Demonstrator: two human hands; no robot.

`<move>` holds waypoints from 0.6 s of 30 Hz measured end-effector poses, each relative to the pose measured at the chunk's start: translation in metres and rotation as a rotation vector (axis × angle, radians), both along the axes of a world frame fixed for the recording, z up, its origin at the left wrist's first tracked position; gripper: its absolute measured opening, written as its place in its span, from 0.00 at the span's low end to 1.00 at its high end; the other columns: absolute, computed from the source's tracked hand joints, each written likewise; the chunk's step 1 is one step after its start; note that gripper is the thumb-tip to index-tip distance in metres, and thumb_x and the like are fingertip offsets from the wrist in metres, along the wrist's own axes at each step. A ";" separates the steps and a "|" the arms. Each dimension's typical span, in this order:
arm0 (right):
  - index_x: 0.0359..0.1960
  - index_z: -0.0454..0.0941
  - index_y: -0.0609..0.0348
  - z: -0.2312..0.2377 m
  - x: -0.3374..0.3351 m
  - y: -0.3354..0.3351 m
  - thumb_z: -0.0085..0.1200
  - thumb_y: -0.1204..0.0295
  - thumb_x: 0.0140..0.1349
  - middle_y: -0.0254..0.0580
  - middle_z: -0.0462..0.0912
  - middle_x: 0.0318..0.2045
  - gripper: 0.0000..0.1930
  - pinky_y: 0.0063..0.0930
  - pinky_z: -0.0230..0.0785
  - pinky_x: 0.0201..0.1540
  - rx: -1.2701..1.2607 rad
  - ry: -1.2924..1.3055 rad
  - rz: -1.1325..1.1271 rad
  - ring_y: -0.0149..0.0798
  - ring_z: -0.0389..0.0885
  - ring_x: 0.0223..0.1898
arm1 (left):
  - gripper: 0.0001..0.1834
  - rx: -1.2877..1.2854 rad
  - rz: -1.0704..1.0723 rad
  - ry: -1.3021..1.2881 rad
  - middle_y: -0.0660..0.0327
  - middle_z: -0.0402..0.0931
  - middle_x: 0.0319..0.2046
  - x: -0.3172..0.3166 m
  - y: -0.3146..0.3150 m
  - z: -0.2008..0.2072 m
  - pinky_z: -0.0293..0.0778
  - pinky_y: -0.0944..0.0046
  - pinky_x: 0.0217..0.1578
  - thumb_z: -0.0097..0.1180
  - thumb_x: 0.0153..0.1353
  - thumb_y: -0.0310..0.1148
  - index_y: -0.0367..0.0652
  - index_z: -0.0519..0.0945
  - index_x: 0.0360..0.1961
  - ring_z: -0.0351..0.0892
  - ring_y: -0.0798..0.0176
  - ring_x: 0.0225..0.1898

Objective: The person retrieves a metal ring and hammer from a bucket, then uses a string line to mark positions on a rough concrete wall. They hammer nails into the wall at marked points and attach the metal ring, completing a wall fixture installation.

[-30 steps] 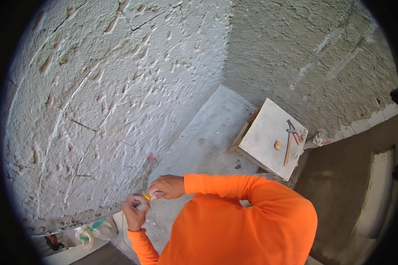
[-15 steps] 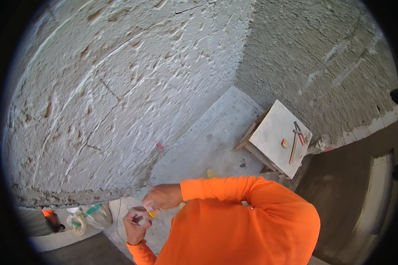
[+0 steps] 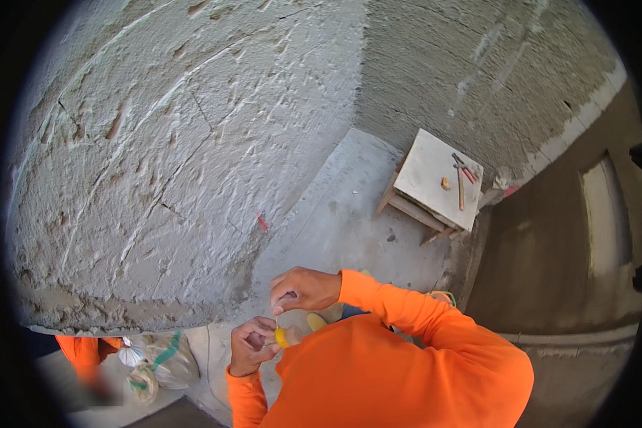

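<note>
My left hand point(image 3: 252, 345) is closed round a small yellow ring-shaped roll point(image 3: 282, 337), held low in front of my orange shirt. A pale, rounded part shows beside the yellow band; its kind is unclear. Just above and to the right, my right hand point(image 3: 305, 289) is closed in a pinch, thumb and fingertips pressed together. A thin pale strand seems to run from these fingertips down to the roll, but it is too fine to be sure. Both orange sleeves reach in from the lower right.
A small wooden table point(image 3: 428, 182) stands in the wall corner, bearing a hammer point(image 3: 461, 189), red-handled pliers point(image 3: 466, 170) and an orange-yellow roll point(image 3: 446, 183). Rough plastered wall point(image 3: 192, 157) rises ahead. Tied bags point(image 3: 175, 360) and another person's orange sleeve point(image 3: 80, 351) are at lower left.
My hands have shifted right in the view and come apart, the right rising above the left. The yellow roll now shows clearly at my left fingers. More of the other person shows.
</note>
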State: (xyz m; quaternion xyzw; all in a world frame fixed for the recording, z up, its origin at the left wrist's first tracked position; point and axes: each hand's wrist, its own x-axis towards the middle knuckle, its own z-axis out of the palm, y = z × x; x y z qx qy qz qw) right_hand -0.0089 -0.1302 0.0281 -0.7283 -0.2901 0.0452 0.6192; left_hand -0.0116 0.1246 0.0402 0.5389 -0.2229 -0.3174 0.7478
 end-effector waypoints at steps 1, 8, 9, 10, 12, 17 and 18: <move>0.30 0.78 0.59 -0.002 -0.008 -0.001 0.58 0.65 0.67 0.46 0.79 0.27 0.11 0.38 0.69 0.37 0.090 0.070 -0.016 0.41 0.79 0.33 | 0.09 -0.046 0.084 -0.069 0.55 0.80 0.40 0.002 -0.003 0.002 0.77 0.62 0.40 0.65 0.50 0.17 0.37 0.79 0.33 0.80 0.62 0.43; 0.38 0.81 0.57 -0.024 -0.091 0.017 0.58 0.64 0.68 0.40 0.81 0.30 0.10 0.35 0.68 0.36 -0.202 0.160 -0.222 0.37 0.74 0.30 | 0.10 0.521 0.177 -0.747 0.59 0.82 0.37 0.023 -0.025 -0.006 0.78 0.62 0.42 0.69 0.49 0.20 0.38 0.82 0.33 0.81 0.65 0.42; 0.39 0.81 0.57 -0.023 -0.095 0.008 0.58 0.64 0.68 0.39 0.81 0.30 0.10 0.34 0.67 0.36 -0.217 0.023 -0.281 0.35 0.73 0.30 | 0.10 0.532 0.039 -0.675 0.60 0.82 0.38 0.012 -0.025 -0.008 0.78 0.63 0.42 0.69 0.48 0.20 0.38 0.82 0.33 0.81 0.66 0.43; 0.40 0.81 0.57 -0.022 -0.091 -0.006 0.58 0.63 0.68 0.37 0.81 0.31 0.10 0.33 0.67 0.35 -0.249 -0.142 -0.327 0.33 0.72 0.30 | 0.11 0.476 -0.122 -0.399 0.59 0.82 0.40 -0.001 -0.024 -0.008 0.79 0.63 0.44 0.69 0.49 0.19 0.37 0.82 0.34 0.81 0.66 0.44; 0.39 0.81 0.58 -0.026 -0.104 -0.029 0.56 0.67 0.69 0.33 0.81 0.32 0.08 0.31 0.67 0.36 -0.100 0.083 -0.195 0.27 0.72 0.31 | 0.12 0.160 -0.272 0.142 0.58 0.82 0.40 -0.031 -0.031 -0.008 0.78 0.65 0.44 0.71 0.50 0.19 0.36 0.81 0.35 0.82 0.63 0.41; 0.42 0.79 0.62 -0.066 -0.146 0.018 0.52 0.65 0.74 0.27 0.79 0.33 0.11 0.22 0.69 0.43 0.204 0.340 -0.364 0.22 0.73 0.37 | 0.10 -0.124 0.059 0.015 0.50 0.83 0.43 -0.047 -0.068 -0.006 0.78 0.59 0.52 0.67 0.53 0.18 0.36 0.81 0.36 0.83 0.59 0.45; 0.42 0.80 0.62 -0.068 -0.155 0.026 0.53 0.64 0.74 0.28 0.79 0.33 0.12 0.22 0.69 0.44 0.117 0.340 -0.421 0.22 0.73 0.37 | 0.10 -0.001 0.067 -0.092 0.52 0.84 0.42 -0.046 -0.074 -0.006 0.79 0.59 0.50 0.68 0.55 0.23 0.37 0.82 0.38 0.83 0.60 0.44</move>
